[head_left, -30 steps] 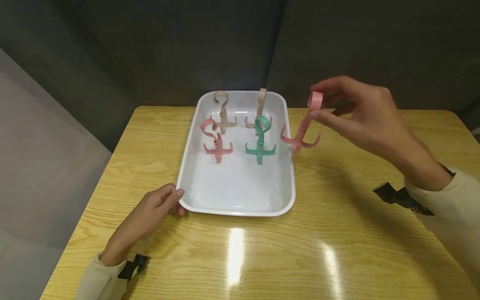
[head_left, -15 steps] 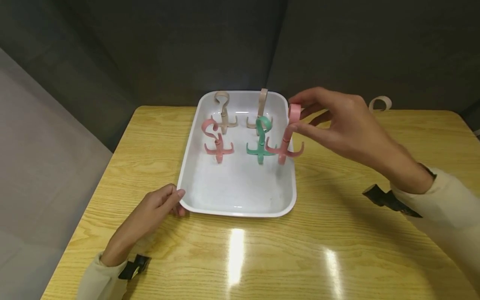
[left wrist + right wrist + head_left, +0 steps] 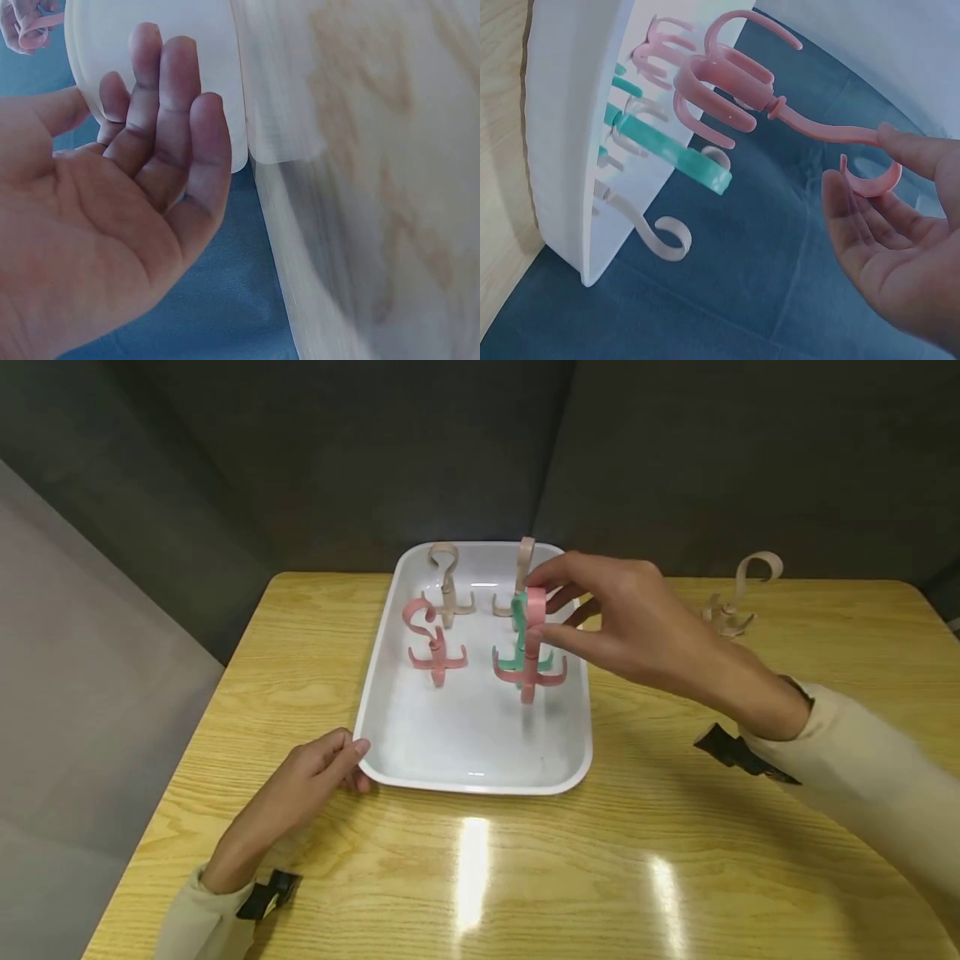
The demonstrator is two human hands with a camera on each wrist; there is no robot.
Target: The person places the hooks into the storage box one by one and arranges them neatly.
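Note:
My right hand (image 3: 633, 622) pinches a pink rotating four-prong hanger hook (image 3: 529, 672) by its curled top, between thumb and fingers. The prongs of this hook (image 3: 724, 82) point down over the right half of a white tray (image 3: 465, 739), in front of a green hook (image 3: 519, 610) that it partly covers in the head view. Another pink hook (image 3: 437, 658) stands in the tray's left half, with beige hooks (image 3: 447, 597) behind. At the near left corner, my left hand (image 3: 307, 777) holds the tray, thumb on its rim and fingers along the outer wall.
A further beige hook (image 3: 727, 610) is on the wooden table (image 3: 337, 877) at the back right, beyond my right wrist. A dark curtain (image 3: 375, 460) hangs behind the table's far edge. The tray's near half shows bare bottom.
My right hand has carried the pink hook leftward from beside the tray to over its right half. The beige hook at the back right has come into sight. My left hand stays put.

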